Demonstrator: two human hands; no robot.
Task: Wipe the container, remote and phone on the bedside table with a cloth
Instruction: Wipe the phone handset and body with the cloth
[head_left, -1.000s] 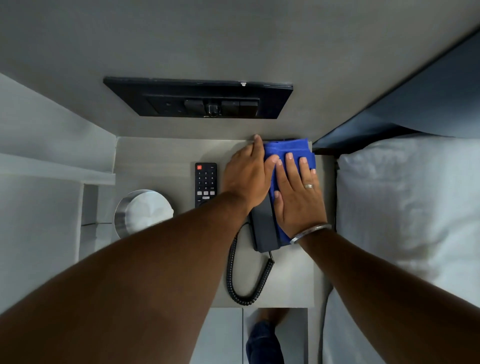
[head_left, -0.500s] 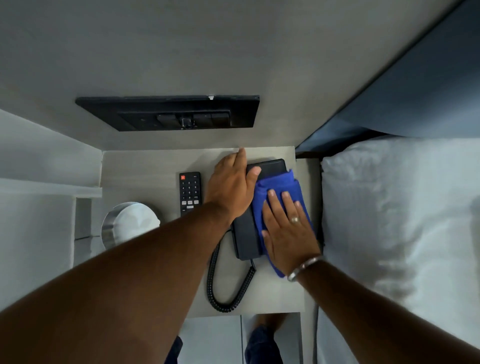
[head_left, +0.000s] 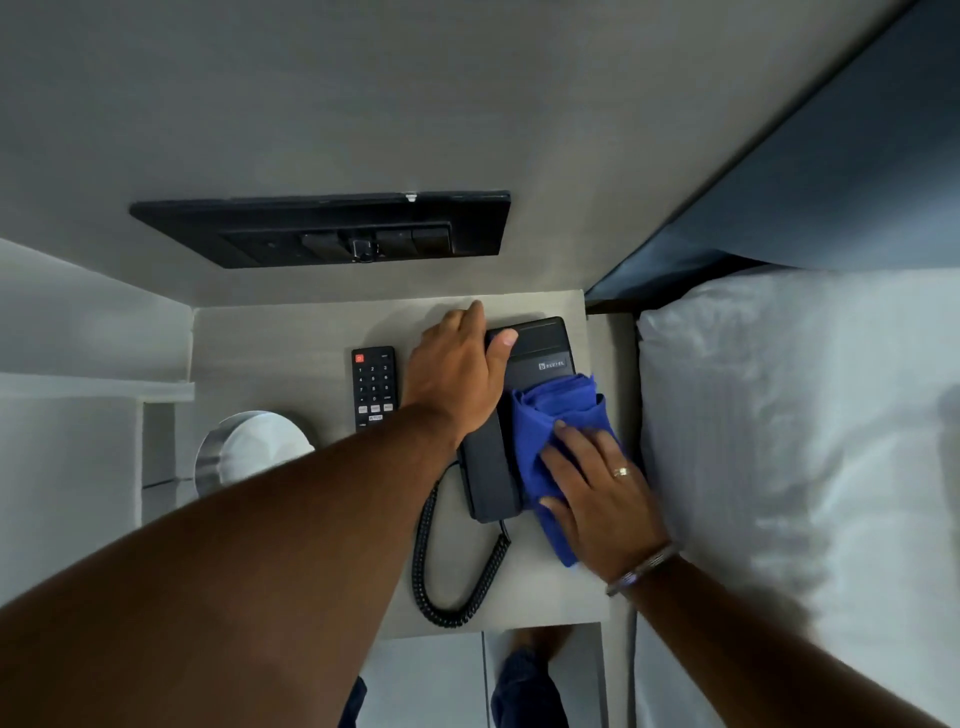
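Observation:
A black desk phone (head_left: 540, 348) with a coiled cord (head_left: 447, 587) lies on the bedside table (head_left: 291, 338). My left hand (head_left: 457, 374) rests on the phone's far left corner, thumb over its top edge, holding it steady. My right hand (head_left: 602, 493) presses a folded blue cloth (head_left: 550, 421) flat onto the phone's right, near half. The handset (head_left: 488, 478) shows between my two hands. A black remote (head_left: 373, 387) lies left of the phone. A round metal container (head_left: 244, 452) with a white inside stands at the table's left, partly behind my left forearm.
A black switch panel (head_left: 332, 228) is set in the wall above the table. A white pillow (head_left: 789, 441) on the bed borders the table's right edge. A white shelf unit (head_left: 93, 395) stands on the left. My feet (head_left: 524, 680) show below the table's near edge.
My right hand has slid the blue cloth from the phone's far end toward me, uncovering the phone's top with its logo. My left hand has stayed on the far left corner.

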